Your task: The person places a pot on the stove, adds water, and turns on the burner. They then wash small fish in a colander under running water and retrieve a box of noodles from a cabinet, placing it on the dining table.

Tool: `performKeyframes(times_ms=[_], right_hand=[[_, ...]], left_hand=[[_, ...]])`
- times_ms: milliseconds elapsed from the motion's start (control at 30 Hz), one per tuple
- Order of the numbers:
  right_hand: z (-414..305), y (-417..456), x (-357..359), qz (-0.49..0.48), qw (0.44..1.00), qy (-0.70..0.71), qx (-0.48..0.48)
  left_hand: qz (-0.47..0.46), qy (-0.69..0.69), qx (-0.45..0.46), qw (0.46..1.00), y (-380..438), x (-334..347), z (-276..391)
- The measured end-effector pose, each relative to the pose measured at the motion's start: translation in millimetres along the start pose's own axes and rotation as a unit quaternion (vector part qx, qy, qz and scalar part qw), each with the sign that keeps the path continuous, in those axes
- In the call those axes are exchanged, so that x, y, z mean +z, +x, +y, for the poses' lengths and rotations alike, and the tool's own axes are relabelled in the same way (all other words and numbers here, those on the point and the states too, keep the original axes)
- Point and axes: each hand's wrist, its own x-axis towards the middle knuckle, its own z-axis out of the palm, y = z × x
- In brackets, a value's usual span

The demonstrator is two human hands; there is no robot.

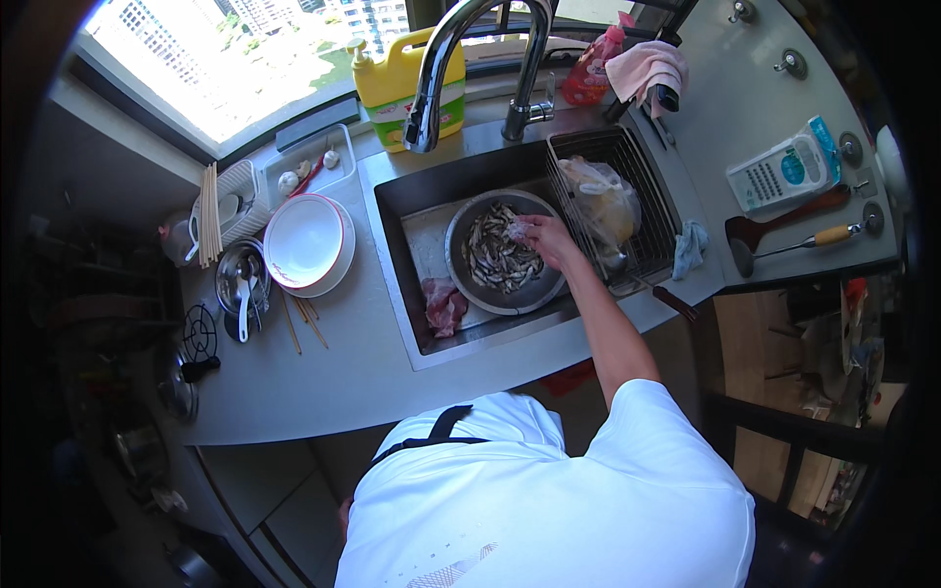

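My right hand reaches over a round metal bowl in the sink. Bunched in its fingers is something pale and whitish, perhaps a clump of plastic or powder; I cannot tell which. Many small silvery fish lie in the bowl beneath it. A piece of raw meat rests on the sink floor at the bowl's lower left. Of my left hand only a sliver shows, low beside the white shirt, and the rest is hidden.
A wire basket with a plastic bag stands at the sink's right. The faucet arches overhead. Left are stacked white bowls, a metal bowl with spoons, chopsticks and a tray with garlic. Utensils hang at right.
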Motion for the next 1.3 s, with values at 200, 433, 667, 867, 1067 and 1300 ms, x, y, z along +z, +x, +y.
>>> performKeyframes(times_ms=[200, 433, 667, 867, 1067, 1300], right_hand=[[0, -6, -1, 0.003, 0.998, -0.064, 0.0], [4, 7, -9, 0.035, 0.99, -0.138, -0.022], [25, 17, -35, 0.068, 0.979, -0.182, -0.061], [18, 0, -19, 0.046, 0.986, -0.153, -0.047], [15, -3, -10, 0.0, 0.995, -0.088, -0.049], [7, -16, 16, -0.064, 0.996, -0.054, -0.011]], left_hand=[[-0.001, 0.0, -0.008, 1.0, -1, 11, -3], [0.0, 0.0, -0.011, 1.0, -2, 15, -5], [0.0, -0.002, -0.016, 1.0, -6, 19, -5], [0.003, -0.004, -0.023, 1.0, -10, 28, -7], [0.0, -0.003, -0.026, 1.0, -8, 31, -5], [0.002, -0.01, -0.033, 0.999, -12, 36, -9]])
